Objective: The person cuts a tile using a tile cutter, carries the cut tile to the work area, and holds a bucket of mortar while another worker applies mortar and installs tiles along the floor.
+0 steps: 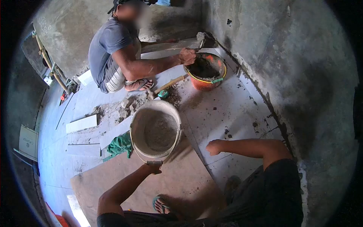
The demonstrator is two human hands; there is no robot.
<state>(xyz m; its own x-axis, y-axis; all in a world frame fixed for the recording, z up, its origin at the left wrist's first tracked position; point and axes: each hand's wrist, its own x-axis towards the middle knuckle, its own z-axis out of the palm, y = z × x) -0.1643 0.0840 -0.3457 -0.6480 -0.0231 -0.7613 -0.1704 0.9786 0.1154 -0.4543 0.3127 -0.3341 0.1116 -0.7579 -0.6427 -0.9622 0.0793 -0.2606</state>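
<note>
My left hand (152,168) is closed around the grip of a wire handle on a pale bucket (139,128). Grey dry-looking powder (160,131) lies inside that bucket, which tilts toward me. Held out over the tiles on the right, my right hand (214,147) is closed in a fist with nothing visible in it. Beyond the pale bucket stands an orange-red bucket (204,84) with a yellow rim and dark wet mix inside. A co-worker's hand (187,56) is at its left rim, holding a tool that is mostly hidden.
A co-worker (113,45) squats at the back left. Near them lie a wooden-handled hammer (168,84), rubble (126,106) and a green cloth (119,145). A brown board (181,170) covers tiles by my foot. A rough concrete wall (302,68) rises on the right.
</note>
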